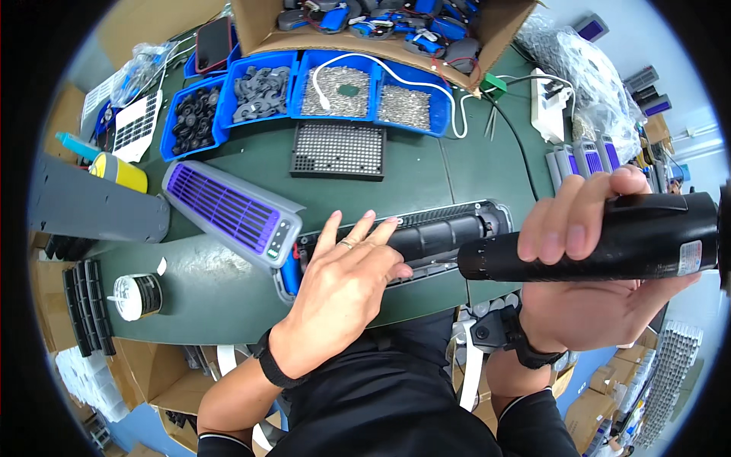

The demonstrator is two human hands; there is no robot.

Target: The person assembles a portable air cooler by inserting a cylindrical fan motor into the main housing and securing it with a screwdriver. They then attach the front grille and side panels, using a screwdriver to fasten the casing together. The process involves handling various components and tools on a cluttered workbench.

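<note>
My right hand (563, 228) is wrapped round a black electric screwdriver (647, 236), held almost level with its nose to the left. The nose is over the near edge of an open grey housing (499, 217) with a black cylinder (434, 238) inside. Whether the bit touches a screw cannot be made out. My left hand (335, 286) rests on the housing's left part, fingers stretched and apart, hiding what lies beneath. A blue part (289, 276) shows at the housing's left end. Beside it, a grey cover (228, 209) with a purple grille lies slanted.
Blue bins (263, 118) of small parts and screws line the back, below a cardboard box (373, 47) of blue parts. A perforated screw tray (339, 152) lies before them. At left are a grey casing (91, 199) and round tub (137, 297); a black cable (519, 137) runs right.
</note>
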